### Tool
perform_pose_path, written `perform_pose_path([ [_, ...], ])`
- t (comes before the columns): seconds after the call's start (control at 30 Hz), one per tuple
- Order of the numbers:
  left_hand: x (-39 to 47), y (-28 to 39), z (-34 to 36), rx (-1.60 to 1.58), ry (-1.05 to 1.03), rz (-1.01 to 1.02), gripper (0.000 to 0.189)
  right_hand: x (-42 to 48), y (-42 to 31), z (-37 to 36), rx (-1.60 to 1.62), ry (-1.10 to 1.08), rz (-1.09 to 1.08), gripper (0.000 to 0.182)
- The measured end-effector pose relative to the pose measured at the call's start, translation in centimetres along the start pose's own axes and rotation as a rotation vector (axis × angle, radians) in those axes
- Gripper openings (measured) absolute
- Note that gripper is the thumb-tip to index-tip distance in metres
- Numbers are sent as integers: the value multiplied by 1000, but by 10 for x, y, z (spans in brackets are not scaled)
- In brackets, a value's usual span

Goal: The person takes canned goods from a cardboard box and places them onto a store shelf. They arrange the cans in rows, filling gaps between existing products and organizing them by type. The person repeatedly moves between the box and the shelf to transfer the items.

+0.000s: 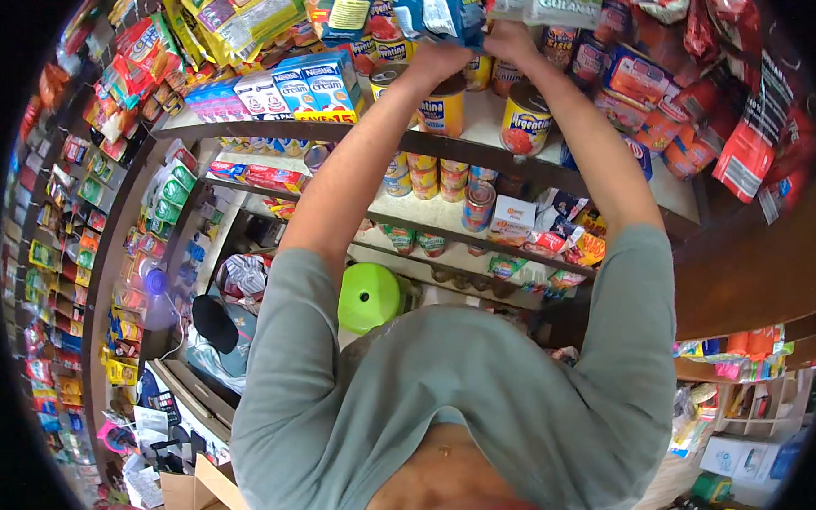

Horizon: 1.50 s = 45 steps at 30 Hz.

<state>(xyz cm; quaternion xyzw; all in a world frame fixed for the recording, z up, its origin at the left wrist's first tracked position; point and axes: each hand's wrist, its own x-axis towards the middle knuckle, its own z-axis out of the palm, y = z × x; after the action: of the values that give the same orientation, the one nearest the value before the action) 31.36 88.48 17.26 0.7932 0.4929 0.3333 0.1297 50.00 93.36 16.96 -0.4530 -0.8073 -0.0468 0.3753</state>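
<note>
Both arms reach up to the top shelf. My left hand (447, 57) is at the lower edge of a hanging blue packet (438, 13), its fingers mostly hidden. Beside that packet's right edge is my right hand (513, 39), partly covered by a white and green packet (548, 6). Whether either hand grips anything cannot be seen. Just below the hands, a yellow Argentina can (447, 111) stands near the shelf's front edge, partly behind my left forearm. Another Argentina can (526, 124) stands upright to its right, close to my right forearm. More cans (392, 51) stand farther back.
Nestlé cream cartons (319, 83) line the top shelf (412, 137) at left. Red packets (756, 125) hang at right. Lower shelves hold stacked cans (424, 174) and Colgate boxes (272, 177). A green stool (369, 297) is below. An open cardboard box (201, 490) is at lower left.
</note>
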Motion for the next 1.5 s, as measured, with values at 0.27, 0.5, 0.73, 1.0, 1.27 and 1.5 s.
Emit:
perform_pose_path([
  [0.27, 19, 14, 10, -215, -29, 197, 33, 14, 77, 37, -36, 179, -334, 27],
  [0.5, 2, 11, -8, -329, 29, 188, 34, 8, -46, -32, 9, -78, 333, 48],
  [0.73, 37, 13, -26, -16, -43, 263, 33, 40, -41, -40, 312, 148, 288, 10],
  [1.0, 42, 11, -17, -149, -29, 268, 52, 106, 5, 3, 1836, 113, 64, 26],
  [1.27, 32, 18, -19, -141, -18, 165, 17, 64, -33, -37, 343, 315, 65, 21],
  [1.5, -13, 29, -32, -147, -28, 206, 50, 15, -69, -103, 640, 72, 439, 62],
])
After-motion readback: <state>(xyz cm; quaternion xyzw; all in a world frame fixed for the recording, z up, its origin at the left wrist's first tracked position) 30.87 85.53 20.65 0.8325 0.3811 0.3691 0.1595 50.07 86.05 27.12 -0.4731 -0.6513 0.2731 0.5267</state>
